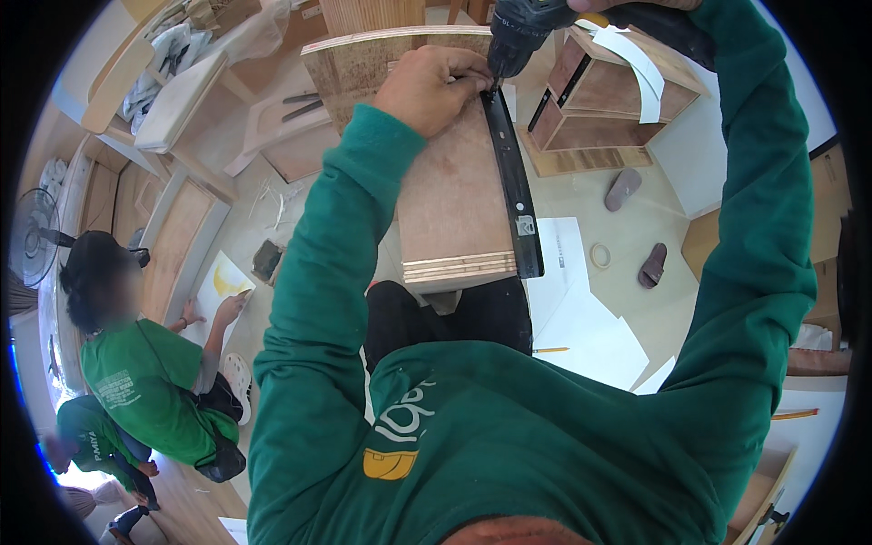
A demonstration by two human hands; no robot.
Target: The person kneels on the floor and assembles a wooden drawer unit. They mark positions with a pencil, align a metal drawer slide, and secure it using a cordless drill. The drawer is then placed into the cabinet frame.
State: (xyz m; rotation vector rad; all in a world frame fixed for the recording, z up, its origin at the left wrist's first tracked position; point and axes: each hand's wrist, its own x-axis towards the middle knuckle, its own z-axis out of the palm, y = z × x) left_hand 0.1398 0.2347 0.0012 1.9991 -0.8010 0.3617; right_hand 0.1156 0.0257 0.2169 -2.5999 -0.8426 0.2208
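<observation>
A plywood drawer (454, 204) rests on its side in front of me, a curved-edge panel (350, 77) at its far end. Along its right edge runs a black metal drawer slide (515, 177). My left hand (425, 91) lies on the drawer's far part, fingers pinched together beside the drill tip; whatever sits between them is too small to name. Above the slide's far end, my right hand (592, 4), mostly cut off by the top edge, grips a black cordless drill (524, 34). The drill's bit points down at the slide, close to my left fingertips.
A wooden cabinet carcass (604, 100) stands far right. White paper sheets (581, 318), a pencil (550, 350), a tape roll (600, 255) and slippers (651, 266) lie on the floor. At left a person in green (145, 372) handles a sheet; another sits behind. A chair (177, 104) stands far left.
</observation>
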